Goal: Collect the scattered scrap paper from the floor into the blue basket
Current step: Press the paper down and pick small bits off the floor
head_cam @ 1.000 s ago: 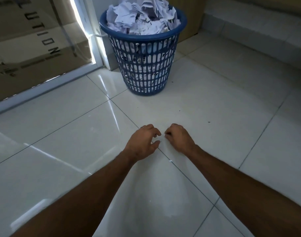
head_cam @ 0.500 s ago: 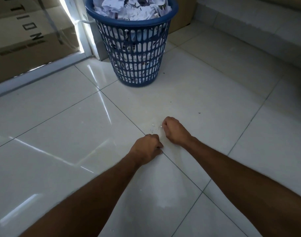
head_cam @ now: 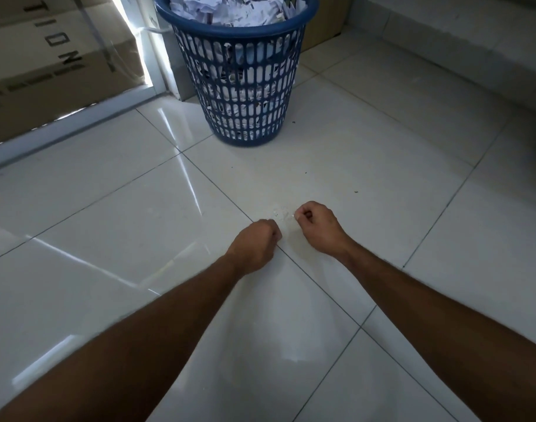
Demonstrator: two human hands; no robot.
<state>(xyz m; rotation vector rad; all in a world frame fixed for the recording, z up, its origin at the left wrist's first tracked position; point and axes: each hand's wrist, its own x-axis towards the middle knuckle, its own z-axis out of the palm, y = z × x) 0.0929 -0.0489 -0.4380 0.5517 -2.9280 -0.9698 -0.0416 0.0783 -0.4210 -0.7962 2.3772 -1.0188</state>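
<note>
The blue basket (head_cam: 245,86) stands at the top centre, heaped with crumpled white scrap paper (head_cam: 236,10). Tiny white paper bits (head_cam: 279,214) lie on the tile between my hands. My left hand (head_cam: 256,243) is curled into a fist on the floor just left of and below the bits, and anything inside it is hidden. To the right of the bits, my right hand (head_cam: 318,228) has its fingers curled, and its fingertips pinch a tiny white scrap (head_cam: 297,212).
Glossy white floor tiles (head_cam: 108,239) spread all around. A glass panel with a white frame (head_cam: 78,117) runs along the left, with cardboard boxes (head_cam: 47,56) behind it. A raised tiled step (head_cam: 473,56) borders the right. A few dark specks (head_cam: 355,192) dot the floor.
My left hand has closed from a loose pinch into a fist and drawn back slightly. The right hand stays at the bits. My view has moved closer to the basket.
</note>
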